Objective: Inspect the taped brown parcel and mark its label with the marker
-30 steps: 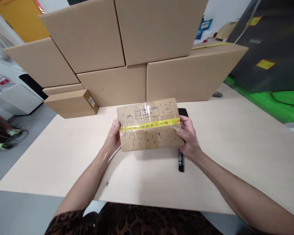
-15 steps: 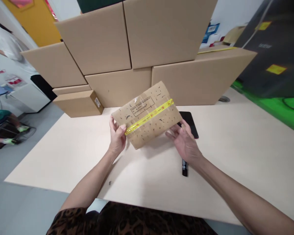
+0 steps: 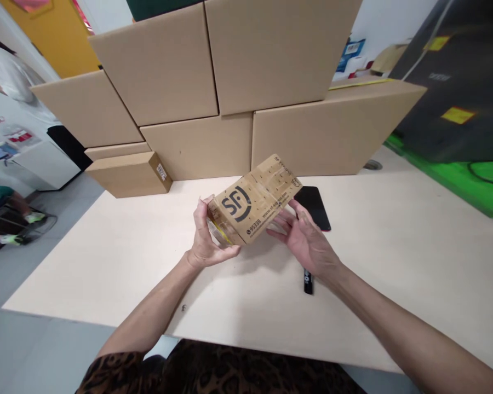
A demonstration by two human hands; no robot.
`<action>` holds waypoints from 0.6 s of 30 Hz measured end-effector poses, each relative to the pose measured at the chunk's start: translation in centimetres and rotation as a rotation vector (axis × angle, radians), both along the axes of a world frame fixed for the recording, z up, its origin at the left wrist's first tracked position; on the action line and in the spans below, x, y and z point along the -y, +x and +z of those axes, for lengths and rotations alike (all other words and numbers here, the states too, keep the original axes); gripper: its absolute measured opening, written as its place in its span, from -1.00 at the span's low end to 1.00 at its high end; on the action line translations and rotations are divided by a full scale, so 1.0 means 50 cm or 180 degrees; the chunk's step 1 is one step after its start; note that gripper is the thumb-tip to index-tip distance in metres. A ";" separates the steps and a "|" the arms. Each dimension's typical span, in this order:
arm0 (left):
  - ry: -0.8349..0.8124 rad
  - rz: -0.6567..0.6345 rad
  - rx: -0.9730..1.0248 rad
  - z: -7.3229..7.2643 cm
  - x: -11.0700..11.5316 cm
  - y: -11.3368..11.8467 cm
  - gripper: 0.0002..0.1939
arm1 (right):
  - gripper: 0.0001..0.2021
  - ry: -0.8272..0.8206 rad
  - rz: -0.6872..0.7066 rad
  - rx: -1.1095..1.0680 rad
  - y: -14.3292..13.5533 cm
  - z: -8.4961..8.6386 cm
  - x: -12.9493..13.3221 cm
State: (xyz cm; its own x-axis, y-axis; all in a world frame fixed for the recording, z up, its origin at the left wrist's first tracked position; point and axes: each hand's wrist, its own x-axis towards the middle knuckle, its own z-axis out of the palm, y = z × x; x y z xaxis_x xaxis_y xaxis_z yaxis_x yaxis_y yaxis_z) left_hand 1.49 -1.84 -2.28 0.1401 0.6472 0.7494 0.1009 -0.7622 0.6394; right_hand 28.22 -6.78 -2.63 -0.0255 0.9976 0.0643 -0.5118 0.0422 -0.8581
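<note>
pale tabletop (image 3: 107, 246) before stacked cardboard boxes (image 3: 172, 76), the left hand (image 3: 207, 246) grasping one end of a tilted, printed carton (image 3: 267, 191) above the surface, the right hand (image 3: 312, 243) loosely open at its lower edge, contact unclear

Tilted cardboard box (image 3: 267, 191), SF-printed, yellow tape

The SF box (image 3: 257, 200) is brown with black print and dark flecks, its tape (image 3: 221, 231) yellow; the surface (image 3: 394, 246) is pale cream, the sleeve (image 3: 115, 369) brown-and-black leopard print, the door (image 3: 51, 41) mustard.
</note>
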 end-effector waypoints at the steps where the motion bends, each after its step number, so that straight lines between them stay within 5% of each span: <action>1: -0.0009 -0.0003 -0.0121 0.000 -0.002 -0.004 0.30 | -0.31 0.0005 0.0024 -0.0056 0.001 0.008 -0.001; 6: -0.0128 0.0091 -0.0446 -0.002 0.000 -0.011 0.07 | -0.38 0.0053 0.0076 0.0052 0.008 0.020 -0.006; 10: 0.1111 0.0245 -0.1389 -0.011 0.007 -0.007 -0.23 | -0.31 -0.0202 0.0074 0.0085 0.007 0.018 0.001; 13: 0.2270 0.0608 -0.1978 -0.010 0.013 0.000 -0.22 | -0.31 -0.0620 0.0135 -0.0176 0.003 0.029 0.011; 18: 0.2785 0.0617 -0.2452 -0.007 0.032 0.017 -0.23 | -0.34 -0.0969 0.0402 -0.0213 -0.007 0.051 0.019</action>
